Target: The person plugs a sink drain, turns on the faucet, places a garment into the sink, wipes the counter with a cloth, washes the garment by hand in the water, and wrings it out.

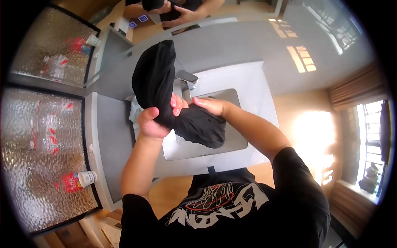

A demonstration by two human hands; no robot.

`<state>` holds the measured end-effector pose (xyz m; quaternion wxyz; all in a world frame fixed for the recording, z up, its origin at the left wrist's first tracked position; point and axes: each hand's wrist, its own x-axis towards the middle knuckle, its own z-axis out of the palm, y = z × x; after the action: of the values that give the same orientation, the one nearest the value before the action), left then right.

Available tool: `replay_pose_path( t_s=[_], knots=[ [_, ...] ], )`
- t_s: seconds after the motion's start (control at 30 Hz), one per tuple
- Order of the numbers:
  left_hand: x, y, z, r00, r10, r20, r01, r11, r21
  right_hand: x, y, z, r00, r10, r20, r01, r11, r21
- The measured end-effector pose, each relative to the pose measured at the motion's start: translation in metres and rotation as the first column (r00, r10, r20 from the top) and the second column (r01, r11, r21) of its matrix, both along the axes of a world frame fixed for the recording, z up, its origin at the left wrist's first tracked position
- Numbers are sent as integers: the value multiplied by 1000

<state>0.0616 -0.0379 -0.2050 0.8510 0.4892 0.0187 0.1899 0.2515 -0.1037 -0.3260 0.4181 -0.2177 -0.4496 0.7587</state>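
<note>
A wet-looking black cloth (155, 78), perhaps a garment whose kind I cannot make out, is bunched and twisted above the sink (237, 97). My left hand (156, 122) is closed around its middle, thumb pointing up, with the upper bulk of fabric rising beyond it. My right hand (211, 106) grips the cloth a little to the right, its far fingers hidden by the fabric. The lower part of the cloth hangs over the basin. Just behind my hands stands a metal faucet (188, 77), partly covered by the cloth.
A white countertop (262, 111) surrounds the sink. On the left, a paper cup (87, 178) stands by a textured glass pane (45, 144). A crumpled pale plastic item (134, 111) lies left of the sink. Ahead, a mirror (182, 16) reflects hands and cloth. A window (370, 136) is at right.
</note>
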Motion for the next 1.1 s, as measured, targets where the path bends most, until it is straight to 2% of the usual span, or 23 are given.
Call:
replay_pose_path(
  t_s=[0.03, 0.13, 0.17, 0.2, 0.23, 0.27, 0.3, 0.33, 0.37, 0.4, 0.43, 0.47, 0.5, 0.57, 0.6, 0.73, 0.83, 0.87, 0.9, 0.93, 0.97, 1.03, 1.1],
  knots=[
    [2, 1, -3, 999, 40, 20, -39, 999, -29, -2, 0, -2, 987, 77, -141, -96, 987, -127],
    [6, 9, -13, 970, 245, -2, -245, 969, 15, -10, -5, 17, 817, 235, -526, -278, 961, -3],
    [7, 9, -16, 946, 323, -19, -322, 946, 39, -9, -4, 18, 832, 257, -492, -279, 960, 30],
    [8, 7, -19, 915, 403, 0, -402, 914, -43, -9, -3, 18, 844, 276, -459, -279, 958, 63],
    [6, 7, -23, 930, 368, 9, -366, 928, -72, -10, -3, 19, 856, 292, -427, -279, 956, 94],
    [4, 8, -28, 943, 332, 20, -328, 939, -99, -13, -5, 25, 889, 235, -392, -266, 964, -24],
    [1, 9, -33, 955, 294, 32, -288, 949, -126, -14, -3, 24, 948, 242, -209, -263, 962, -79],
    [1, 6, -40, 916, 400, -22, -398, 905, -148, -16, -1, 25, 968, 249, -19, -249, 960, -130],
    [3, 4, -44, 833, 543, -105, -550, 833, -63, -18, 1, 28, 951, 256, 171, -226, 958, -175],
    [6, 2, -48, 720, 672, -174, -677, 735, 35, -25, -2, 32, 930, 105, 353, -65, 990, -124],
    [10, -1, -51, 581, 782, -224, -774, 617, 143, -32, -5, 49, 797, -30, 604, 68, 997, -41],
    [20, -4, -50, 423, 865, -268, -878, 465, 115, -44, -3, 52, 588, -109, 801, 156, 988, 20],
    [21, -6, -54, 363, 871, -331, -906, 412, 91, -53, -5, 53, 329, -172, 929, 222, 970, 101],
    [19, -5, -68, 248, 863, -440, -952, 301, 54, -58, -8, 40, 272, -234, 934, 176, 966, 191],
    [13, -8, -72, 278, 849, -450, -935, 346, 74, -59, -9, 33, 244, -266, 933, 151, 960, 234],
    [1, -33, -32, 426, 763, -487, -822, 551, 145, -36, -17, 31, 668, -176, 723, 139, 984, 110],
    [-16, -38, -4, 605, 733, -310, -658, 680, 325, -18, -11, 39, 848, -92, 523, 100, 995, 14],
    [-27, -38, 1, 675, 708, -208, -535, 663, 524, -15, -14, 52, 909, -78, 409, 85, 996, 1],
    [-40, -35, 7, 744, 657, -118, -405, 585, 703, -12, -17, 66, 953, -43, 300, 50, 999, -16],
    [-50, -31, 16, 709, 699, -90, -211, 332, 920, -11, -19, 80, 982, -5, 188, 11, 1000, -27],
    [-56, -29, 24, 678, 732, -64, -112, 188, 976, -8, -20, 90, 997, 35, 75, -32, 999, -33],
    [-58, -12, 19, 668, 735, 118, -168, -6, 986, -9, -12, 91, 985, 168, 28, -167, 985, -33],
    [-35, -5, 22, 625, 770, 130, -173, -26, 985, -14, -9, 93, 952, 278, -128, -280, 960, 8]
  ],
)
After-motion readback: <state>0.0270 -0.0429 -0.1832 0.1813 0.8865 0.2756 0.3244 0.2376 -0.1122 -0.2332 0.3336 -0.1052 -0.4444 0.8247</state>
